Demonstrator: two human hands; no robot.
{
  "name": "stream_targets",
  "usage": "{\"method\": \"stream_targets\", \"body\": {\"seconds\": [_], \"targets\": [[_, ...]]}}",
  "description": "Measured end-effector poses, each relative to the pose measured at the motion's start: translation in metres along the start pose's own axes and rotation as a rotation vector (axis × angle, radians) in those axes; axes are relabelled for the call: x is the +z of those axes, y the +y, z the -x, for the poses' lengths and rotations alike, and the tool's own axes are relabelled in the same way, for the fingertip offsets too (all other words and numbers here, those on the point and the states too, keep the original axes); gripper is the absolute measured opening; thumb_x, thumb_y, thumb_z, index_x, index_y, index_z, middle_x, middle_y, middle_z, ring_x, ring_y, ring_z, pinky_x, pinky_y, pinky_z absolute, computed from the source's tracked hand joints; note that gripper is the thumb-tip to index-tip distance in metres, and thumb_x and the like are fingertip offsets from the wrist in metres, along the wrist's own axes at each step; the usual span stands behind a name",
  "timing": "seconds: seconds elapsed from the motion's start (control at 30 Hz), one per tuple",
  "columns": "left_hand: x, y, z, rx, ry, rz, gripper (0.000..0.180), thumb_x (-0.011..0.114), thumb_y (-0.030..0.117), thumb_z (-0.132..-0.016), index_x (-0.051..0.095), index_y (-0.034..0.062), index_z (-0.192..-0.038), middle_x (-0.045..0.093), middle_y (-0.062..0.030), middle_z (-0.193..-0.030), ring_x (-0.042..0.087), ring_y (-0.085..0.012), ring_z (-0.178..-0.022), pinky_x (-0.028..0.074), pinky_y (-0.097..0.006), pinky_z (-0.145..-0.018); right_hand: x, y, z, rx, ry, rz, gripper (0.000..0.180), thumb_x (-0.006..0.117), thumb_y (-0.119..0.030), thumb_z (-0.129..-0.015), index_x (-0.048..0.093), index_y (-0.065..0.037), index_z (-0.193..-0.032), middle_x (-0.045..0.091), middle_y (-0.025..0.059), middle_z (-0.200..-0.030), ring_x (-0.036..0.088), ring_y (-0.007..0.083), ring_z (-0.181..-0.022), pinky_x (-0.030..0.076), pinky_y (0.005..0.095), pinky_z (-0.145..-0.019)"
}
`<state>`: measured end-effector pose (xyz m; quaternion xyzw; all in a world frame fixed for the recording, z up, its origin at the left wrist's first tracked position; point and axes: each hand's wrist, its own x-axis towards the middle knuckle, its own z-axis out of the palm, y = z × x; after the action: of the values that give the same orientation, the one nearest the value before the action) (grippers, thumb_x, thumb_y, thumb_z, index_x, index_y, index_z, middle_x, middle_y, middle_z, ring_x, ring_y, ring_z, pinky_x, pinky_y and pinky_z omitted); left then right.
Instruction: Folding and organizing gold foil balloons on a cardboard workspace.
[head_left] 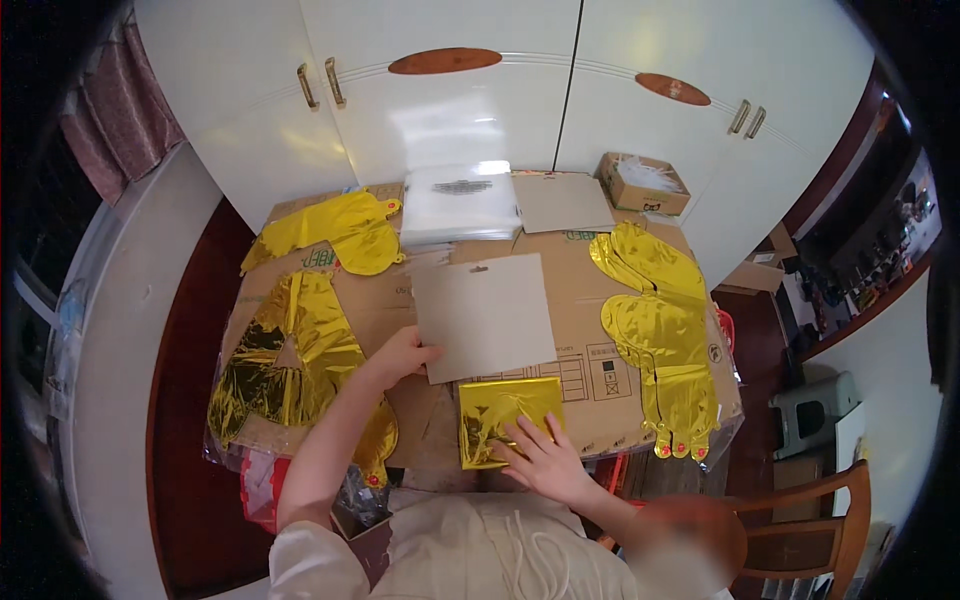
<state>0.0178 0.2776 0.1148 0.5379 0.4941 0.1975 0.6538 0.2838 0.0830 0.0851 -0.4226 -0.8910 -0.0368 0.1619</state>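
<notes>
Left of the folded gold foil balloon point(508, 406), the left hand point(402, 355) pinches the lower left corner of a grey backing card point(485, 315): thin, stiff, light, probably best held by an edge. The foil lies at the table's point(585, 285) near edge, slick and crinkly, likely creasing easily. The right hand point(545, 460) presses it flat, fingers point(520, 433) spread, gripping nothing.

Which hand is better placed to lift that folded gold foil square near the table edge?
The right hand: its fingers already rest flat on the folded gold foil. The left hand is occupied gripping the grey card sheet.
</notes>
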Motion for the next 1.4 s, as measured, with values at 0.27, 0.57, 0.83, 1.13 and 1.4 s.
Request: {"method": "stream_targets", "body": {"seconds": [0.27, 0.57, 0.83, 1.13, 1.4], "targets": [[0.012, 0.007, 0.002, -0.016, -0.111, -0.217, 0.024, 0.061, 0.016, -0.091, 0.062, 0.0047, -0.112, 0.064, -0.0017, -0.100, 0.061, -0.0113, -0.086, 0.053, -0.030, -0.073, -0.001, 0.007, 0.000, 0.065, 0.000, -0.041, 0.050, 0.064, -0.046, -0.083, 0.058, -0.019, -0.126, 0.050, 0.0082, -0.135, 0.043, 0.0272, -0.131, 0.023, 0.0591, -0.109], [0.025, 0.001, 0.019, 0.080, -0.177, -0.256, 0.046, 0.066, 0.012, -0.084, 0.049, 0.0042, -0.127, 0.062, -0.0050, -0.101, 0.059, -0.0124, -0.083, 0.053, -0.028, -0.068, -0.011, 0.016, -0.008, 0.190, -0.070, -0.074, 0.052, 0.061, -0.043, -0.086, 0.054, -0.017, -0.131, 0.045, 0.0116, -0.140, 0.039, 0.0297, -0.133, 0.023, 0.0607, -0.108], [0.050, 0.000, 0.039, 0.080, -0.035, -0.380, 0.078, 0.071, 0.013, -0.078, 0.027, -0.0031, -0.140, 0.064, -0.0184, -0.098, 0.068, -0.0212, -0.076, 0.057, -0.032, -0.061, -0.013, 0.036, -0.019, 0.194, -0.103, -0.060, 0.054, 0.059, -0.049, -0.086, 0.054, -0.022, -0.132, 0.041, 0.0104, -0.144, 0.035, 0.0322, -0.136, 0.017, 0.0692, -0.106], [0.073, 0.002, 0.056, 0.062, 0.198, -1.123, 0.087, 0.071, 0.035, -0.079, 0.025, 0.0018, -0.145, 0.064, -0.0201, -0.101, 0.067, -0.0348, -0.088, 0.055, -0.044, -0.075, -0.008, 0.052, -0.030, 0.125, -0.112, -0.104, 0.052, 0.058, -0.049, -0.087, 0.053, -0.024, -0.133, 0.041, 0.0115, -0.145, 0.033, 0.0344, -0.137, 0.016, 0.0679, -0.108], [0.081, 0.007, 0.048, 0.730, 0.068, -1.427, 0.102, 0.065, 0.065, -0.072, 0.030, 0.0019, -0.145, 0.025, -0.0212, -0.152, 0.023, -0.0354, -0.142, 0.022, -0.052, -0.114, -0.032, 0.094, -0.044, 0.129, -0.120, -0.096, 0.080, 0.058, -0.063, -0.081, 0.043, -0.011, -0.140, 0.033, 0.0180, -0.149, 0.027, 0.0366, -0.140, 0.013, 0.0591, -0.114]]}}
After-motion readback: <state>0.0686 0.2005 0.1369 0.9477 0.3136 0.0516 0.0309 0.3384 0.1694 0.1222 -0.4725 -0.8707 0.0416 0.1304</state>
